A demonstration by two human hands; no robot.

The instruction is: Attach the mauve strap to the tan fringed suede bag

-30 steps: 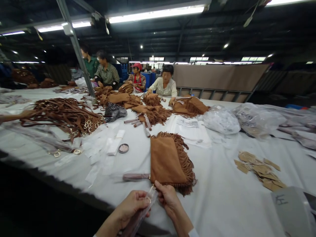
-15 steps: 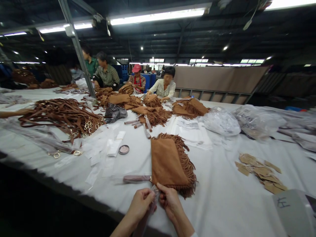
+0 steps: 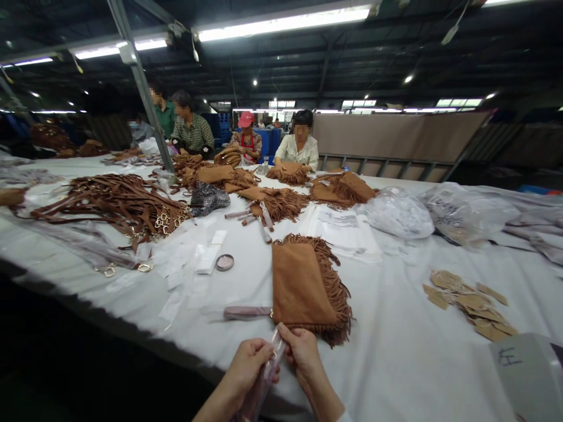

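My left hand pinches a clear plastic sleeve with a brownish strap inside, below the bag at the table's near edge. Close beside it, my right hand grips the sleeve's upper end between thumb and fingers. A brown fringed bag lies flat just beyond both hands, its fringe toward the right. From its lower left corner a plastic-wrapped wrist strap extends left. A small round tin sits to the left of the bag.
Brown straps with gold clasps are heaped at left. More fringed bags lie farther back, with plastic bags at right. Tan tags and a grey object are at the right. Several people work across the white table.
The sleeve's upper end now shows more clearly between my fingers. Across the table, a person's hands and the fringed bag under them have shifted right. The view has moved slightly.
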